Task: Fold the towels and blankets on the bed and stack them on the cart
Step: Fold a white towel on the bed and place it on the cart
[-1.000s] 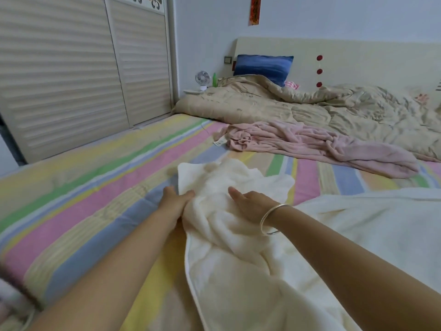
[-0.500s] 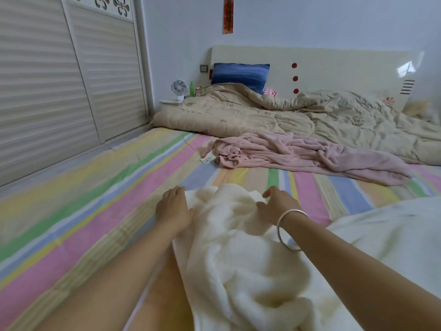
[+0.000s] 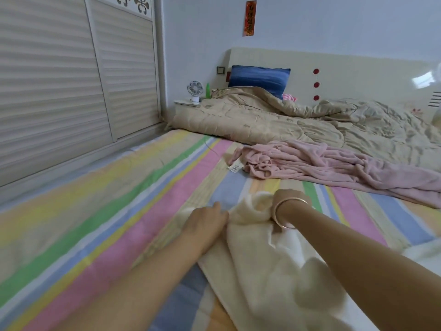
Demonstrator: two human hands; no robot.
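A cream towel (image 3: 257,271) lies bunched on the striped bed sheet (image 3: 119,211) in front of me. My left hand (image 3: 207,223) grips its far left edge. My right hand (image 3: 290,199), with a metal bangle on the wrist, grips the far end of the towel, and its fingers are hidden in the fabric. A crumpled pink blanket (image 3: 334,166) lies across the bed beyond my hands. Behind it a beige quilt (image 3: 286,120) is heaped near the headboard. No cart is in view.
A blue pillow (image 3: 259,77) leans on the headboard. A small white fan (image 3: 195,90) and a green bottle (image 3: 208,90) stand on a bedside shelf. Louvred wardrobe doors (image 3: 71,80) run along the left of the bed.
Both hands have slid along the cream towel toward its far end and closed on it. The towel is stretched out narrower, and my view has moved forward over the bed.
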